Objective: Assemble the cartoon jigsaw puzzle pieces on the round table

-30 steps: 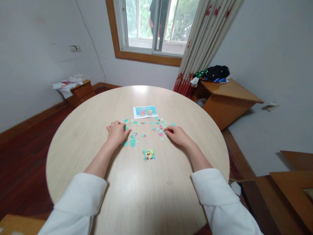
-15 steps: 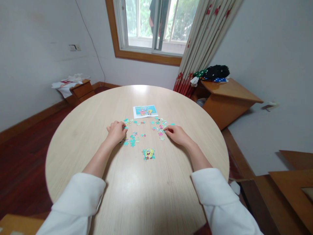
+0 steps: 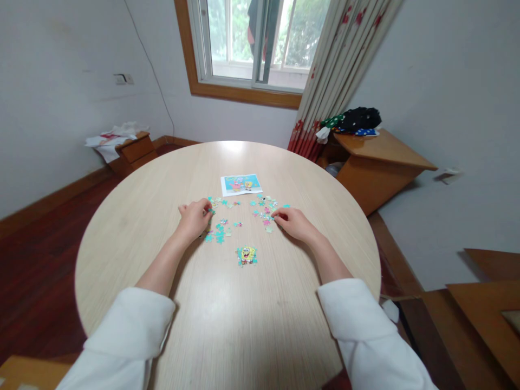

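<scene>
My left hand (image 3: 195, 218) rests at the left group of jigsaw pieces (image 3: 220, 234), its fingers curled in and the fingertips closed at a small teal piece. My right hand (image 3: 293, 222) is at the right group of jigsaw pieces (image 3: 266, 212), thumb and forefinger pinched together on a small teal piece at the group's edge. Nearer to me, between my forearms, lies a joined block of jigsaw pieces (image 3: 246, 255) showing a yellow cartoon face. Beyond both hands lies a printed reference picture (image 3: 242, 184) with a pink and a yellow figure. Part of the left group is hidden under my left hand.
Everything lies on a round pale wooden table (image 3: 227, 319). Behind it are a window (image 3: 260, 43) and a patterned curtain (image 3: 325, 70). A wooden cabinet (image 3: 382, 157) with dark cloths stands at the right, a small wooden stand (image 3: 138, 151) with white cloth at the left.
My left hand has shifted slightly to the right and away from me, over the left pieces. The right hand, the joined block and the picture stay in place.
</scene>
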A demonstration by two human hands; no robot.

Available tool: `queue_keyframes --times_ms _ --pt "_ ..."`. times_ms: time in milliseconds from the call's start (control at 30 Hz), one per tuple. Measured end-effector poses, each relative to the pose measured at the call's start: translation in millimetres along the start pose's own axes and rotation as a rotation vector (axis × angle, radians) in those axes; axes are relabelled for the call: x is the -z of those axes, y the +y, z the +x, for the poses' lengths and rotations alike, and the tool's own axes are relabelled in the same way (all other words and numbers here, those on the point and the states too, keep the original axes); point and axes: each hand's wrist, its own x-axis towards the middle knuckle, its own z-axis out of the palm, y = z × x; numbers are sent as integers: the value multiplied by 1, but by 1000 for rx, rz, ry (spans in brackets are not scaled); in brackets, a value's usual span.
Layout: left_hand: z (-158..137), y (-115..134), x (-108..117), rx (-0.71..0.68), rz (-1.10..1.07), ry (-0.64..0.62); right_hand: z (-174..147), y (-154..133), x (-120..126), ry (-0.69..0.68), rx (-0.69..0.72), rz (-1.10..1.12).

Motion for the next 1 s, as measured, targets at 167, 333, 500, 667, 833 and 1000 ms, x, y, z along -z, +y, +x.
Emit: queue_keyframes --times_ms 167,333,500,667,833,1000 --pt "-3 4 4 -21 -446 82 0 -1 0 -2 -2 -7" --pt "-13 11 12 50 -865 -44 0 2 -2 5 15 19" --pt "-24 24 16 44 -942 -148 1 2 -5 134 66 119" --pt "-32 39 10 -26 -917 -242 1 -16 -17 233 90 286" --pt "-39 49 1 -79 -912 -292 -10 -45 -35 -59 186 581" --pt "-41 49 -6 -106 -911 -292 -17 -58 -42 -207 237 704"
